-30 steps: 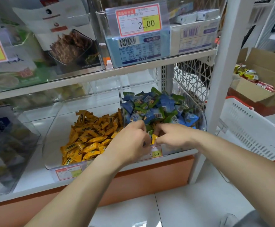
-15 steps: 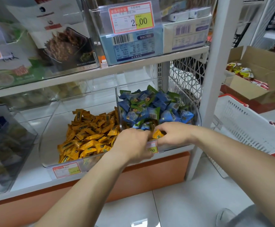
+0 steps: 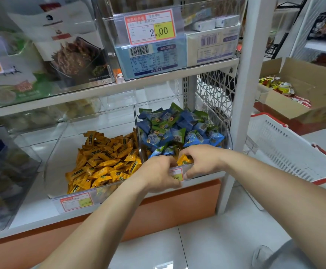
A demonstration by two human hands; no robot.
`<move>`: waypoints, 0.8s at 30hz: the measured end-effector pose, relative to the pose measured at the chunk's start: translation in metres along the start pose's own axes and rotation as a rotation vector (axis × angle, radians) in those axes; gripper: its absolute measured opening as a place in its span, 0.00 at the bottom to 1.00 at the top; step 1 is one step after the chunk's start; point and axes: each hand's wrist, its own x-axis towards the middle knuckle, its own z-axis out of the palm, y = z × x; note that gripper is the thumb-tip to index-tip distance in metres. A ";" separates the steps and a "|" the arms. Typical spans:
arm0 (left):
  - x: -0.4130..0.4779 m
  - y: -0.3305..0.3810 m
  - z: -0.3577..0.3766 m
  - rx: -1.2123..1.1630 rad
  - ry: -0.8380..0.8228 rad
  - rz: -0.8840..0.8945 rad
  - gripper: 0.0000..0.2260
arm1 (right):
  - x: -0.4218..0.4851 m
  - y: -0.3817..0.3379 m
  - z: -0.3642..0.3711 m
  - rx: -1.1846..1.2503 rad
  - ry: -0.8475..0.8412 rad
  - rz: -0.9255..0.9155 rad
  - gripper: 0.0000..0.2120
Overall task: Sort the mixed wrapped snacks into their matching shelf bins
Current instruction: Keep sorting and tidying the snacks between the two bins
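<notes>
Pinching yellow snack (image 3: 184,160) beneath "2.00" tag (image 3: 150,27): right hand (image 3: 203,160); left hand (image 3: 158,172) grip unclear.

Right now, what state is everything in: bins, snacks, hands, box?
Left bin, open-topped, part full of yellow snacks.
Right bin, heaped with blue-green snacks.
Stray yellow snack, in right bin, pinched.
Right hand, fingers curled round that snack.
Left hand, curled beside it; grip hidden.
Cardboard box, flaps open.

Glossy foil-like snack wrappers (image 3: 108,164) — clear smooth plastic bins (image 3: 100,121)
</notes>
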 end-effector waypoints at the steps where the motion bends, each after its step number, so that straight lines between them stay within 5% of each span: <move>1: -0.001 0.001 0.001 0.029 0.024 0.015 0.21 | -0.001 0.002 0.000 0.012 0.022 -0.004 0.16; 9: -0.006 -0.004 0.004 0.088 0.136 0.132 0.19 | -0.004 0.013 -0.001 0.204 0.138 -0.035 0.16; 17: -0.004 -0.009 -0.004 -0.254 0.240 0.030 0.11 | -0.012 0.021 -0.012 0.466 0.254 -0.095 0.10; 24: -0.003 0.000 -0.007 0.097 0.154 -0.031 0.18 | -0.011 0.025 -0.007 0.424 0.309 -0.028 0.10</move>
